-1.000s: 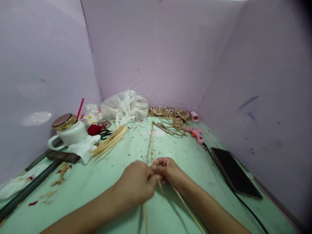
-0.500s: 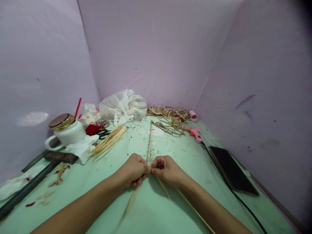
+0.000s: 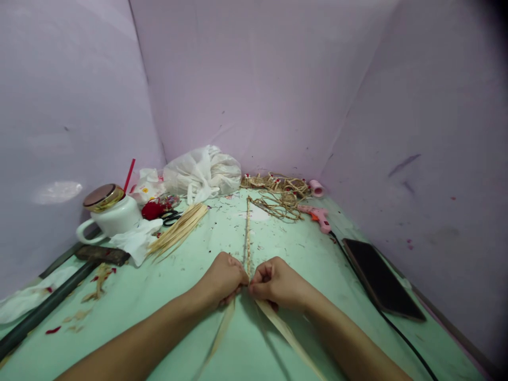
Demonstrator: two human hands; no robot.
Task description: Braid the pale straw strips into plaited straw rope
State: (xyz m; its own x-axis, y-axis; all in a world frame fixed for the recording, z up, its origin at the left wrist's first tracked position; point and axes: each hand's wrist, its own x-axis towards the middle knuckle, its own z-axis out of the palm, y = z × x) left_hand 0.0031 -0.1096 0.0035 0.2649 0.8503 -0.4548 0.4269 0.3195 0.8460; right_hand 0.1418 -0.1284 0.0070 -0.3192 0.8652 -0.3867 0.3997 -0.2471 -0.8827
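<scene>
My left hand [image 3: 222,279] and my right hand [image 3: 278,283] meet knuckle to knuckle over the green table [image 3: 159,296]. Both are closed in a pinch on pale straw strips at the near end of a thin braided straw cord [image 3: 247,227] that runs straight away from me. One loose strip [image 3: 220,333] trails from the left hand toward me. A wider strip [image 3: 286,330] trails from the right hand down to the right.
At the left stand a white mug with a gold lid [image 3: 109,211], a hammer [image 3: 59,291], scissors [image 3: 171,216], a straw bundle [image 3: 178,230] and a plastic bag [image 3: 202,174]. Tangled cord [image 3: 278,193], a pink glue gun [image 3: 317,216] and a phone [image 3: 381,278] lie right. Lilac walls enclose the table.
The left hand swung its strip out to the left and the right hand's strip now lies flatter and wider. Both hands stayed pinched at the braid's end, shifting slightly.
</scene>
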